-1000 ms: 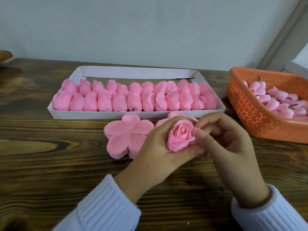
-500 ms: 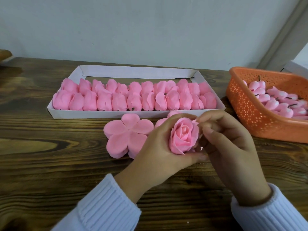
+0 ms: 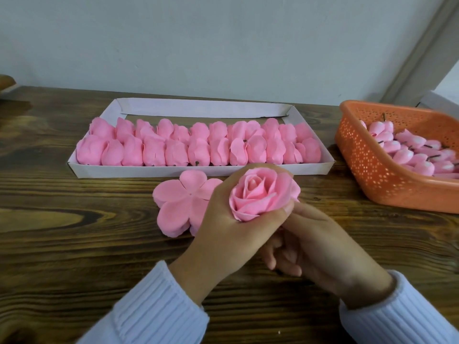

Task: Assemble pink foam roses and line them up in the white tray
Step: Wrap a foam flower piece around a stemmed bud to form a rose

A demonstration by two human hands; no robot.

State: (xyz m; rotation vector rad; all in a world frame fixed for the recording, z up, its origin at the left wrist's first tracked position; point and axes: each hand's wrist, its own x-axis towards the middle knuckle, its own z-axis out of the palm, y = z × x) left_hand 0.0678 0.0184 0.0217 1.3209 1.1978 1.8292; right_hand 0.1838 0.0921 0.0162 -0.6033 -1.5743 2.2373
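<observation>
My left hand (image 3: pixel 223 234) grips an assembled pink foam rose (image 3: pixel 260 194), bloom turned up toward the camera, just in front of the white tray (image 3: pixel 198 170). My right hand (image 3: pixel 320 252) sits lower and to the right, its lower fingers curled. Its forefinger reaches to the rose's underside, and my left thumb hides the contact. Two rows of finished pink roses (image 3: pixel 198 150) lie side by side in the tray. A flat five-petal foam piece (image 3: pixel 178 202) rests on the table behind my left hand.
An orange perforated basket (image 3: pixel 372 175) at the right holds several pink buds with dark stems (image 3: pixel 409 152). The back strip of the tray is bare. The dark wooden table (image 3: pixel 74 244) ends at a pale wall behind.
My left hand has lifted and tilted the rose so its face shows more. My right hand has left the petals and dropped below the bloom.
</observation>
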